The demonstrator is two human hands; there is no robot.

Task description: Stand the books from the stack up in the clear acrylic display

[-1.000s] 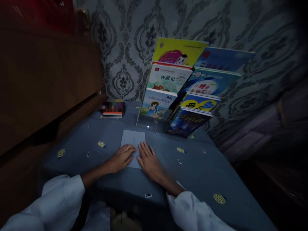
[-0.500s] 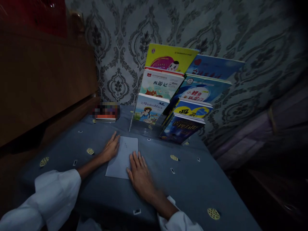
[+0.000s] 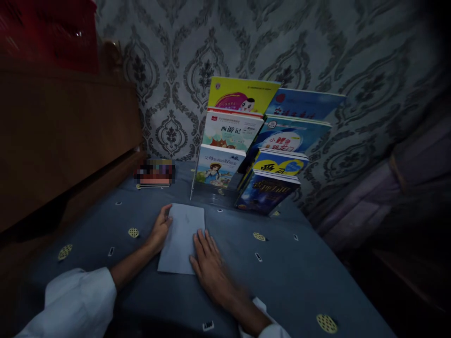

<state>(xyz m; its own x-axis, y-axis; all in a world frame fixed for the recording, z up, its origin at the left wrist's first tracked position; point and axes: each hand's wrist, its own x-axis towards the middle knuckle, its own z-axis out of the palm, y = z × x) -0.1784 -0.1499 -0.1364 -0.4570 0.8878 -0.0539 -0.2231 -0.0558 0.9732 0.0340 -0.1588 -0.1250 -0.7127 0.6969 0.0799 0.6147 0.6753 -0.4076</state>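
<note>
A thin, pale booklet or sheet (image 3: 183,239) with a small faint mark near its top lies on the cloth in front of me. My left hand (image 3: 162,230) holds its upper left edge, thumb on top and fingers at the side and partly hidden. My right hand (image 3: 211,265) rests flat over its lower right edge, fingers stretched out, gripping nothing. Beyond the hands, a clear stand (image 3: 218,196) carries several upright children's books, among them a white one with a girl in a hat (image 3: 220,169) and a dark blue one (image 3: 268,192).
A small blurred stack of books (image 3: 155,173) sits at the back left of the grey patterned tablecloth (image 3: 141,300). A wooden cabinet (image 3: 63,141) borders the left side, with a red bag (image 3: 66,37) on top. Patterned wallpaper is behind, and a curtain (image 3: 373,178) hangs at right.
My left hand has gone from lying beside the pale sheet's left edge to gripping it, thumb on top. My right hand stays flat at the right edge. The view has tilted slightly upward.
</note>
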